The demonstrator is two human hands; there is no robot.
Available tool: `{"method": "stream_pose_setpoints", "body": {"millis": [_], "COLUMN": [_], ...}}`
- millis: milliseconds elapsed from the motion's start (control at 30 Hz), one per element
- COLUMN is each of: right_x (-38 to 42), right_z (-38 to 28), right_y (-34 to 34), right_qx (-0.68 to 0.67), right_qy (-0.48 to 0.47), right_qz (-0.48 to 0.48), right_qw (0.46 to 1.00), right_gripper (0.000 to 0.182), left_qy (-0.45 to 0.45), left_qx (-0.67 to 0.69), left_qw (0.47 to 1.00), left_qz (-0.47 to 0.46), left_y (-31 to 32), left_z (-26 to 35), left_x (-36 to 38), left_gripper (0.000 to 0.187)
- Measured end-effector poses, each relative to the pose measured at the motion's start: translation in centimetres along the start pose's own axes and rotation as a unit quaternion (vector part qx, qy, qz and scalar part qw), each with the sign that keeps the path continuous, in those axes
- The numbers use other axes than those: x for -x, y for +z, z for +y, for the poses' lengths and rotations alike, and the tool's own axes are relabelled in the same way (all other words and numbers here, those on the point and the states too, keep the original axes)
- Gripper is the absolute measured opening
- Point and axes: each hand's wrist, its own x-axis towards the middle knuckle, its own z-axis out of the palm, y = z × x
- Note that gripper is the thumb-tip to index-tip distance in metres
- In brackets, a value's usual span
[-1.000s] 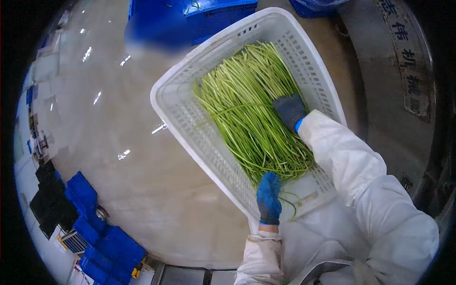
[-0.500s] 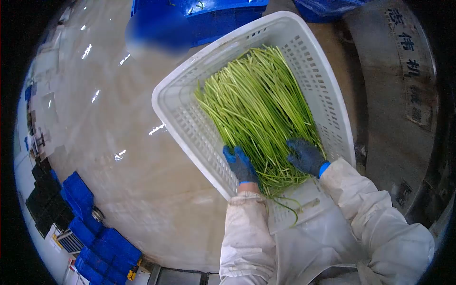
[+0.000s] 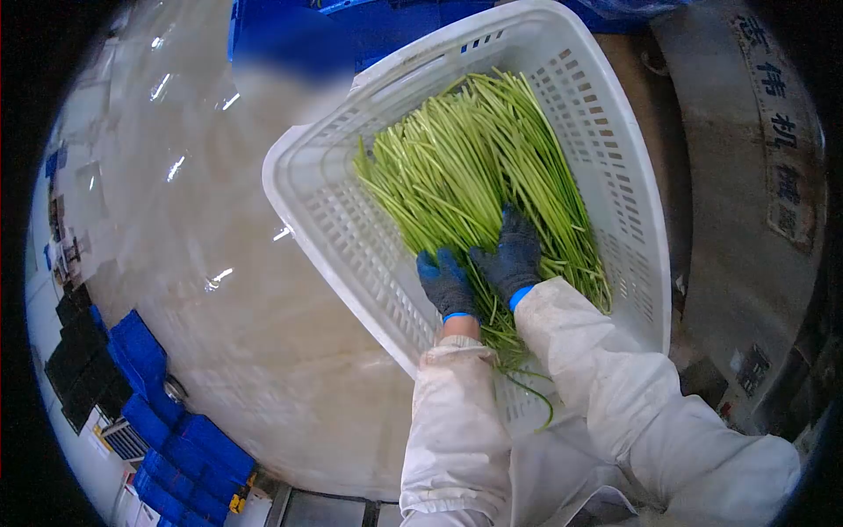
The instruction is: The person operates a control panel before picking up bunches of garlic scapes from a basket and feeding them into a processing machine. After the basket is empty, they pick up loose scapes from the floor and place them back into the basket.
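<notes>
Long, thin green stalks [image 3: 457, 167], which look like garlic scapes, lie side by side in a white slotted plastic basket [image 3: 285, 180]. My left hand [image 3: 446, 285], in a dark glove with blue fingers, rests against the left side of the stalks near their close end, fingers stretched forward. Over the middle of the pile lies my right hand [image 3: 511, 255], also gloved, its fingers extended along the stalks and its thumb apart toward my left hand. Some stalks pass between the two hands. One curled stalk [image 3: 546, 413] hangs loose below them.
Blue containers [image 3: 404, 31] stand beyond the basket. To the right is a grey metal machine side [image 3: 729, 132] with dark lettering. Several blue crates [image 3: 189, 457] are at lower left, on a wet, shiny floor [image 3: 219, 351].
My right hand has moved left and forward from the right edge of the stalks onto their middle, nearer my left hand. The basket appears slightly larger and higher in view.
</notes>
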Motion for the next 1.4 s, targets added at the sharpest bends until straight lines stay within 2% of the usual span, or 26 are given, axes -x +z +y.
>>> {"method": "stream_pose_setpoints", "body": {"millis": [100, 133, 167, 200, 233, 300, 367, 433, 467, 500, 533, 567, 633, 667, 700, 733, 767, 833, 900, 933, 1033, 1100, 1167, 1233, 1300, 1400], "right_x": [-1.2, -1.8, -2.5, -3.3, -4.0, -5.1, -5.8, -5.2, -5.2, -5.0, -4.6, -3.9, -2.2, -0.8, 0.0, 0.6, 1.2, 1.9, 2.2, 3.1, 3.9, 5.2, 6.2, 6.3, 7.2, 8.4], "right_z": [0.1, 1.0, 2.4, 4.6, 5.4, 7.9, 10.6, 8.1, 7.8, 7.5, 7.4, 7.5, 5.8, 4.7, 3.0, 1.7, 0.7, -1.1, -2.7, -2.7, -3.0, -1.8, -1.4, -1.4, -1.5, -0.9], "right_y": [0.6, 0.7, 0.9, 1.7, 0.9, 0.4, 2.8, -1.3, -2.2, -2.8, -3.1, -2.7, -3.2, -5.8, -7.3, -8.3, -8.6, -8.0, -9.2, -8.7, -10.7, -11.1, -12.1, -15.1, -17.2, -18.4], "right_qx": [-0.033, -0.047, -0.046, -0.164, -0.279, -0.232, -0.305, -0.322, -0.377, -0.429, -0.444, -0.446, -0.368, -0.105, -0.110, -0.134, -0.156, -0.216, -0.148, -0.181, -0.162, -0.163, -0.337, -0.376, -0.429, -0.481], "right_qy": [0.032, 0.014, 0.014, 0.028, 0.040, 0.047, 0.038, 0.068, 0.095, 0.121, 0.121, 0.124, 0.009, -0.110, -0.109, -0.170, -0.230, -0.226, -0.097, -0.165, -0.144, -0.183, -0.133, -0.081, 0.037, 0.082], "right_qz": [-0.062, -0.046, -0.046, -0.062, -0.076, -0.102, -0.073, -0.108, -0.165, -0.222, -0.210, -0.211, -0.016, 0.095, 0.092, 0.083, 0.074, 0.042, -0.252, -0.130, -0.182, -0.159, -0.191, -0.222, -0.328, -0.346], "right_qw": [0.997, 0.998, 0.998, 0.984, 0.956, 0.966, 0.949, 0.938, 0.906, 0.867, 0.863, 0.861, 0.930, 0.984, 0.984, 0.973, 0.958, 0.949, 0.951, 0.961, 0.959, 0.956, 0.912, 0.896, 0.840, 0.801], "right_gripper": [0.078, 0.067, 0.067, 0.064, 0.060, 0.058, 0.055, 0.052, 0.053, 0.054, 0.050, 0.050, 0.049, 0.046, 0.046, 0.046, 0.047, 0.036, 0.025, 0.023, 0.024, 0.023, 0.019, 0.018, 0.022, 0.021], "left_qy": [-0.022, -0.022, 0.080, 0.179, 0.179, 0.187, 0.196, 0.131, 0.090, 0.090, 0.147, 0.147, 0.148, 0.138, 0.049, -0.041, -0.041, -0.122, -0.116, -0.116, -0.056, -0.178, -0.181, -0.165, -0.170, -0.176], "left_qx": [-0.053, -0.054, -0.160, -0.260, -0.257, -0.134, -0.157, -0.249, -0.352, -0.353, -0.362, -0.382, -0.405, -0.294, -0.208, -0.119, -0.122, 0.131, 0.181, 0.193, 0.176, 0.328, 0.289, 0.247, 0.344, 0.417], "left_qw": [0.998, 0.998, 0.979, 0.933, 0.934, 0.972, 0.967, 0.959, 0.931, 0.931, 0.919, 0.910, 0.898, 0.942, 0.973, 0.989, 0.988, 0.976, 0.967, 0.965, 0.969, 0.916, 0.930, 0.941, 0.911, 0.868], "left_qz": [0.011, 0.011, 0.094, 0.173, 0.173, 0.038, 0.033, 0.017, -0.016, -0.016, -0.045, -0.068, -0.089, -0.080, -0.089, -0.081, -0.079, -0.126, -0.133, -0.138, -0.163, -0.148, -0.139, -0.165, -0.151, -0.203], "left_y": [0.5, 0.6, 0.8, 1.1, 1.5, 2.4, 3.8, 4.3, 3.9, 3.5, 3.0, 2.6, 1.7, 0.9, 0.4, -0.1, -0.5, -1.2, -1.2, -1.4, -1.9, -2.7, -2.0, -1.5, -2.5, -3.5], "left_z": [4.5, 4.5, 4.5, 4.5, 4.8, 5.4, 6.0, 5.8, 7.6, 6.7, 6.6, 6.3, 7.5, 7.3, 8.4, 9.4, 10.5, 11.6, 12.0, 12.4, 12.9, 13.9, 16.4, 18.2, 18.8, 19.4], "left_x": [1.8, 1.9, 2.0, 2.0, 1.7, 0.8, 0.2, -1.9, -2.7, -4.2, -5.1, -5.2, -4.0, -3.2, -2.0, -0.8, 0.6, 3.1, 4.0, 4.4, 4.5, 3.6, 4.6, 5.4, 3.7, 2.4], "left_gripper": [0.038, 0.038, 0.039, 0.041, 0.041, 0.038, 0.042, 0.046, 0.043, 0.043, 0.037, 0.030, 0.025, 0.023, 0.020, 0.017, 0.017, 0.011, 0.010, 0.013, 0.017, 0.017, 0.016, 0.016, 0.017, 0.017]}}
